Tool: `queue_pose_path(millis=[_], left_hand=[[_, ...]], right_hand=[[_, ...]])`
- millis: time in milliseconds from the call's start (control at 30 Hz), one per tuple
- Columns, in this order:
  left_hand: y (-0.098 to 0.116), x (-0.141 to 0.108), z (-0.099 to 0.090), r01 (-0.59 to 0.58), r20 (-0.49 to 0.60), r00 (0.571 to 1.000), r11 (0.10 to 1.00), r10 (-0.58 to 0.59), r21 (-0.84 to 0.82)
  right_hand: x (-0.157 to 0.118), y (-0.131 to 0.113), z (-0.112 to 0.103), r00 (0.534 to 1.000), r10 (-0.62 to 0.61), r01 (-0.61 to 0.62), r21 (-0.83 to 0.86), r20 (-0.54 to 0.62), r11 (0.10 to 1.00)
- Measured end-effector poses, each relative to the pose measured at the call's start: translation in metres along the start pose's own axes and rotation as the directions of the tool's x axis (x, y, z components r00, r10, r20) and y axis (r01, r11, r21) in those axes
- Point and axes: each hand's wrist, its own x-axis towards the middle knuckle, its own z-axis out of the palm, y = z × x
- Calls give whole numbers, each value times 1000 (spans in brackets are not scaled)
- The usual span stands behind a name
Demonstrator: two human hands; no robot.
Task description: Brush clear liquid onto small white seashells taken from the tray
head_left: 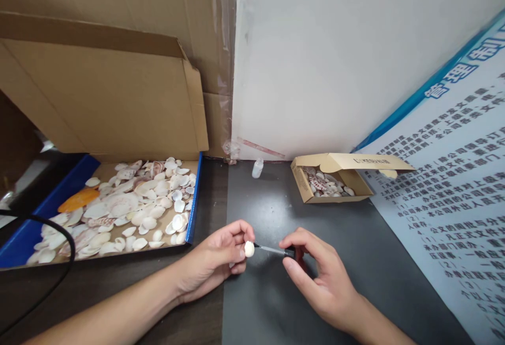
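My left hand [226, 253] pinches a small cream-white shell [249, 249] between thumb and fingers. In my right hand [321, 276] is a small brush [272, 251] with a black cap-like handle and a thin pale stem. Its dark tip meets or nearly meets the shell's upper right side; I cannot tell which. Beyond the hands, a small translucent bottle [258, 168] stands slightly tilted in view on the dark grey mat [256, 208], with no cap visible on it.
At left, an open blue-edged cardboard box [196, 198] holds many white shells and one orange shell [79, 199]. A smaller carton [333, 199] of shells stands at the back right. A black cable [67, 240] curves at the left; a printed poster [442, 192] borders the right.
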Motion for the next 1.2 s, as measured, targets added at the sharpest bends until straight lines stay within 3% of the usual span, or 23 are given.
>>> queue_pose_path(millis=[433, 1200], left_hand=[[-1, 0, -2, 4, 49, 999, 1000, -3, -11], [-3, 1, -4, 8, 54, 998, 1000, -9, 24]], right_hand=[[0, 0, 0, 1000, -5, 6, 21, -26, 1000], [-4, 3, 1, 997, 38, -41, 50, 62, 998]])
